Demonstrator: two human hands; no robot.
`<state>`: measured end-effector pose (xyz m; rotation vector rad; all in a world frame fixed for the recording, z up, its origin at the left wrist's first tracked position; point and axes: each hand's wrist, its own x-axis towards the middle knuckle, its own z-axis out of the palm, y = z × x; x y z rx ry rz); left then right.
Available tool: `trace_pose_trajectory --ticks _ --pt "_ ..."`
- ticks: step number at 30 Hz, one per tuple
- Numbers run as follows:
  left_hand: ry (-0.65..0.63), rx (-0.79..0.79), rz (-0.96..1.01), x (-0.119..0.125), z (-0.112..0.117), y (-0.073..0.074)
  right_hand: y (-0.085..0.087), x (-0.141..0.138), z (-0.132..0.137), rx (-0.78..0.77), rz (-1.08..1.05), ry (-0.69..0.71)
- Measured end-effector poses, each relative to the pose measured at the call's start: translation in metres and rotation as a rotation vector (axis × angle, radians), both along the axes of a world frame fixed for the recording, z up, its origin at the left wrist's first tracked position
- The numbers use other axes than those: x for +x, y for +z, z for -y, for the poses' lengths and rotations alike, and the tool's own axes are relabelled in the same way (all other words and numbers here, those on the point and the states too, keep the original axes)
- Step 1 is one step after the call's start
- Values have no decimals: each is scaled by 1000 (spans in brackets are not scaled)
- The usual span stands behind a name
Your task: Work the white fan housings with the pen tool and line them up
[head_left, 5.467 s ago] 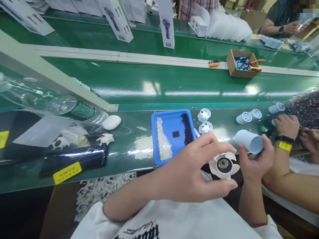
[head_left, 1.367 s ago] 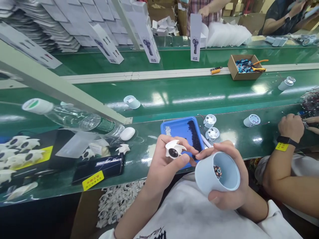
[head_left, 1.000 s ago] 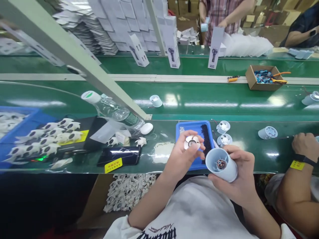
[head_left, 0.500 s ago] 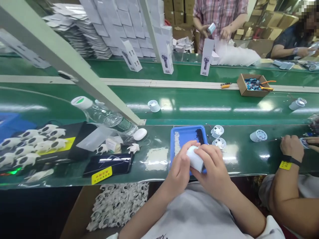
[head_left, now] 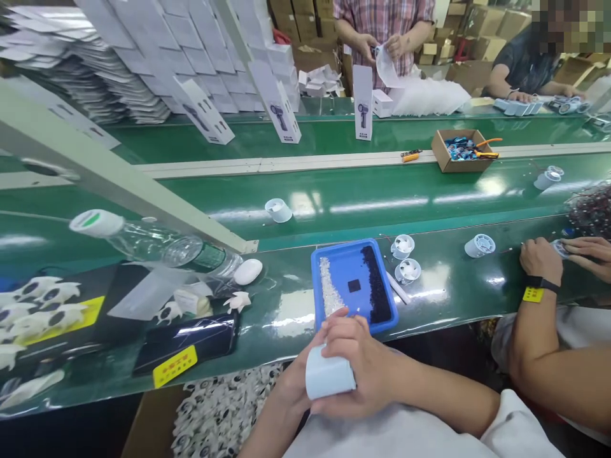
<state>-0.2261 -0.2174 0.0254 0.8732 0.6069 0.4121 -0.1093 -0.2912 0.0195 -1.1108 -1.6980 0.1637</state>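
Observation:
Both my hands are closed round a pale blue fan housing [head_left: 328,378], held low in front of my chest below the table's edge. My right hand [head_left: 367,369] wraps over its top and right side. Pressed against the housing's left end, my left hand [head_left: 296,381] is mostly hidden behind it. The white impeller is out of sight. Just beyond my hands a blue tray [head_left: 353,286] holds a strip of clear bits, a strip of black bits and a small black square.
Two housings with fans [head_left: 403,257] sit right of the tray, another [head_left: 480,245] by a co-worker's hands [head_left: 548,257]. A bottle [head_left: 153,245], phone [head_left: 186,340] and white impellers [head_left: 33,305] lie left. A box of impellers [head_left: 219,413] sits under the table. Product boxes stand beyond the belt.
My hands with the housing dropped from over the blue tray toward my chest, uncovering the tray. Earlier my left hand held a white impeller by the housing's open end; it no longer shows.

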Motion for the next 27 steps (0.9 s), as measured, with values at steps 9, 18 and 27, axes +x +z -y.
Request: trace_pose_trajectory --ticks 9,18,27 --pt "195 -299 -24 -10 7 4 2 11 -3 -259 135 -143" --pt "436 -281 31 -7 -27 28 -25 78 43 -319 22 -699" --pt "526 267 -323 -28 -46 -11 -66 123 36 -440 343 -862"
